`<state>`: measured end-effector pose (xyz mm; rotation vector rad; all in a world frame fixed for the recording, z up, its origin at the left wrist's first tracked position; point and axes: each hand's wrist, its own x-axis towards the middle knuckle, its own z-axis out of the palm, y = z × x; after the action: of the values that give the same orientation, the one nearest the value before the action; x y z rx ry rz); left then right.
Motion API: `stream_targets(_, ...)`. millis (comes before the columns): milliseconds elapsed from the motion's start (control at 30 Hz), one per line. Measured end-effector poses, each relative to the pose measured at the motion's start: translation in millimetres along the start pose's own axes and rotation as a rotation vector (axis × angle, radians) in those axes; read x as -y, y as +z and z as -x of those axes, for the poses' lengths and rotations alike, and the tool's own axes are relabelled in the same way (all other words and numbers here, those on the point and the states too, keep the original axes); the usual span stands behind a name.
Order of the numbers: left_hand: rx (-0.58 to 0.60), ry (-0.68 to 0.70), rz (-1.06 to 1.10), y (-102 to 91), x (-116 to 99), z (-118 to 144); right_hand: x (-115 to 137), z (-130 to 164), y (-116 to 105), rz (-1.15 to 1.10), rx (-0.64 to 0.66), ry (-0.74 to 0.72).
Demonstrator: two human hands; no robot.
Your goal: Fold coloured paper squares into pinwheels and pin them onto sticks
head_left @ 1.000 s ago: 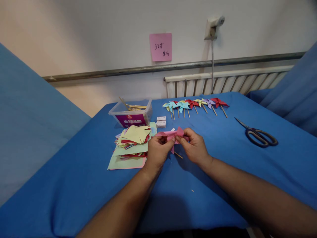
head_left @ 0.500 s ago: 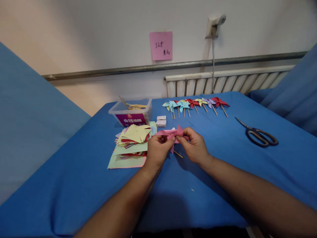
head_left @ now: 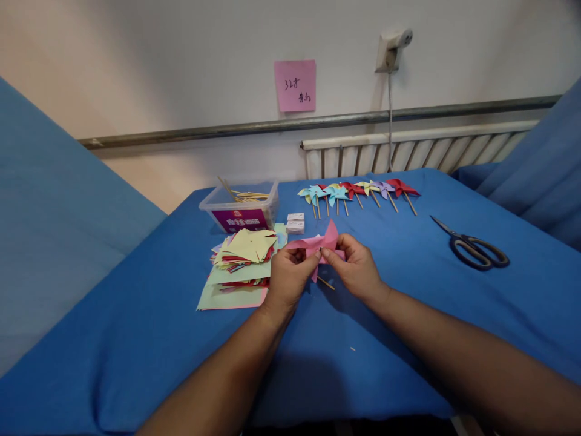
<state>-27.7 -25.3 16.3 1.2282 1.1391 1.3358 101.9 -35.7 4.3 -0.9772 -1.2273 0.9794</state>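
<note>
Two hands, left hand (head_left: 287,280) and right hand (head_left: 358,269), pinch a pink paper pinwheel (head_left: 318,244) with pointed folded blades and a thin wooden stick, above the blue cloth-covered table (head_left: 408,315).

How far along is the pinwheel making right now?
Done: a row of finished pinwheels on sticks lies at the far side of the blue table. In hand: the left hand and right hand pinch a pink pinwheel being folded, a stick beneath it. Left: a stack of cut paper squares and a tub of sticks wait.
</note>
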Motion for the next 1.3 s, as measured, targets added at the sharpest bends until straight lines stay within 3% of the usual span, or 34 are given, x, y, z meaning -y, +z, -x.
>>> stream_targets(233,0.038,-0.067,0.103,1.4,-1,1,-11,-5,-2,-0.212,0.07,0.1)
stream_targets(533,0.037,-0.151,0.161,2.3,-4,1,-9,-5,-2,-0.287,0.078,0.138)
stream_targets(800,0.01,-0.203,0.19,0.0,1,-2,-12,-6,-5,-0.297,0.081,0.208)
stream_targets(1033,0.07,-0.215,0.202,-1.9,3,-1,-10,-6,-1,-0.301,0.082,0.235)
stream_targets(1300,0.048,-0.236,0.2,-4.3,2,-6,-18,-8,-1,-0.231,0.061,0.193)
